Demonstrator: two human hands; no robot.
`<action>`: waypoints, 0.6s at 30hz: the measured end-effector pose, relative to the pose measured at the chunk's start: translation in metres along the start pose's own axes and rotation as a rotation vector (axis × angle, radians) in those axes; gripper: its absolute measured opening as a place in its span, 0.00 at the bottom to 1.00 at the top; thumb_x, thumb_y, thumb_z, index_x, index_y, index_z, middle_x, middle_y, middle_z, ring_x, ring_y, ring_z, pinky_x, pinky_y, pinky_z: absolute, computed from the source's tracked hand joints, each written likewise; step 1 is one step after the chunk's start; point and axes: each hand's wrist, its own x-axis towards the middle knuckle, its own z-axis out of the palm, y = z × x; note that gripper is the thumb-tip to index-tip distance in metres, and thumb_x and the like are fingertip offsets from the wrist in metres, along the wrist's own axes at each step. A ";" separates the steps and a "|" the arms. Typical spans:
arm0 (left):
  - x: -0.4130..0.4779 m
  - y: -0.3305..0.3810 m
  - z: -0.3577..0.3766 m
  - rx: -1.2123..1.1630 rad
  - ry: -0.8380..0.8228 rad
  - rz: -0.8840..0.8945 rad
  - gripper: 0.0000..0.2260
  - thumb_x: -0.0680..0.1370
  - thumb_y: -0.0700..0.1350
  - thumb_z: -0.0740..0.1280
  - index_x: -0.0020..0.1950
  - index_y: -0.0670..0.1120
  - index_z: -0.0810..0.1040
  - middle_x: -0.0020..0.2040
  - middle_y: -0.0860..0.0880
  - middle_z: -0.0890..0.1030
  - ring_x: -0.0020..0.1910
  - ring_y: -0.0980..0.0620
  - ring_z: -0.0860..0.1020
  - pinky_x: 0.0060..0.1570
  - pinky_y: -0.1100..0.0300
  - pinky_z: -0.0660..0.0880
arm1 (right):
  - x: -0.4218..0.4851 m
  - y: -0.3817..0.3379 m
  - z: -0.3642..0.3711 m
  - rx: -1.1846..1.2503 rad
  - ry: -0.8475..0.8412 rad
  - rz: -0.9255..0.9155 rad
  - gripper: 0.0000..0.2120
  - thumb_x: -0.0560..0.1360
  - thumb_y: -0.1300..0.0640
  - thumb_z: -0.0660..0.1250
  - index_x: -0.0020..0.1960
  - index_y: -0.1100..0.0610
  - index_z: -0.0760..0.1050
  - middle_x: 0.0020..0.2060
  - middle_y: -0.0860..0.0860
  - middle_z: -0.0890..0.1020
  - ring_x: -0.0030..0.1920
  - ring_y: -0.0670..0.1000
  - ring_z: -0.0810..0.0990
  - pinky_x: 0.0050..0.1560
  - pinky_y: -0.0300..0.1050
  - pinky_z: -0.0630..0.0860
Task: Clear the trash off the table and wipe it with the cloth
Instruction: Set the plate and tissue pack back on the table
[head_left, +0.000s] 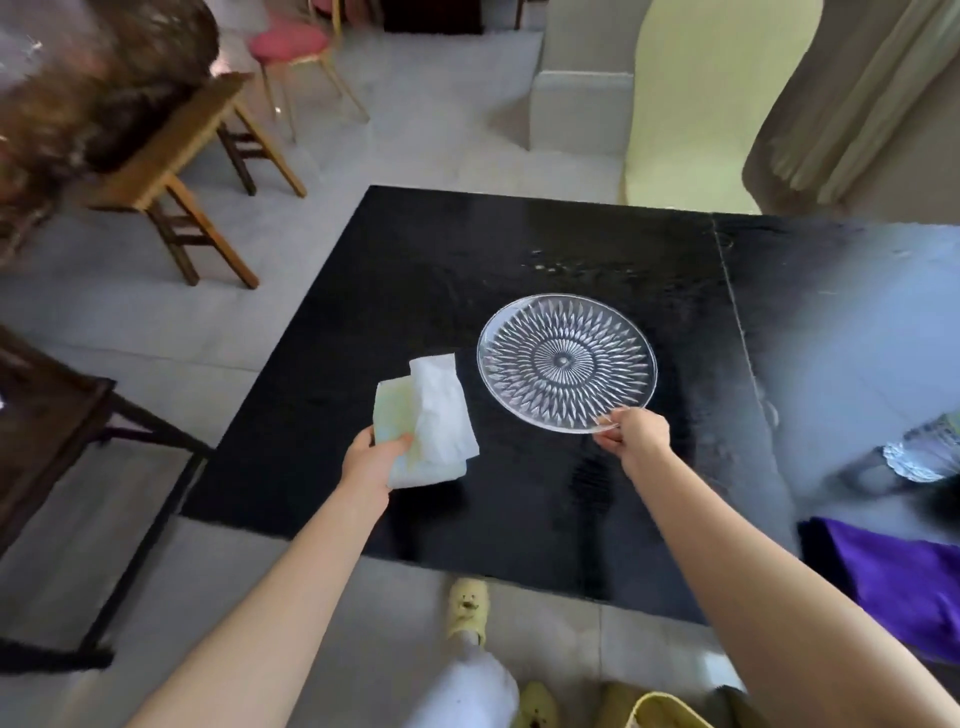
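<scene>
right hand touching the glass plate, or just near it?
Touching. The head view shows the right hand pinching the near rim of the glass plate, fingers wrapped over its edge. The left hand holds the cloth.

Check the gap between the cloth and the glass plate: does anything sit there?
Nothing does. In the head view, only a bare strip of black table separates the cloth in the left hand from the glass plate.

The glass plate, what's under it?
Through the clear plate you see only the black table. The right hand pinches its near rim, hiding that small bit.
</scene>
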 end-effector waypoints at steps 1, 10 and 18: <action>0.003 0.001 -0.012 0.007 0.009 -0.001 0.23 0.72 0.39 0.72 0.66 0.44 0.73 0.60 0.44 0.80 0.58 0.42 0.79 0.60 0.44 0.75 | -0.005 0.004 0.011 -0.009 -0.011 0.004 0.12 0.75 0.70 0.58 0.37 0.60 0.71 0.32 0.55 0.77 0.29 0.52 0.75 0.29 0.43 0.77; 0.071 0.025 -0.074 0.069 0.077 -0.014 0.22 0.71 0.39 0.72 0.65 0.45 0.74 0.59 0.43 0.80 0.57 0.42 0.79 0.60 0.44 0.75 | -0.014 0.033 0.087 -0.059 -0.026 0.050 0.11 0.75 0.71 0.58 0.37 0.60 0.71 0.32 0.55 0.77 0.29 0.51 0.74 0.23 0.39 0.77; 0.145 0.066 -0.090 0.162 0.023 -0.036 0.21 0.71 0.39 0.72 0.63 0.45 0.74 0.59 0.44 0.79 0.58 0.43 0.78 0.61 0.45 0.75 | -0.007 0.047 0.121 0.036 0.075 0.102 0.11 0.75 0.71 0.57 0.39 0.60 0.70 0.32 0.56 0.77 0.24 0.50 0.77 0.22 0.38 0.76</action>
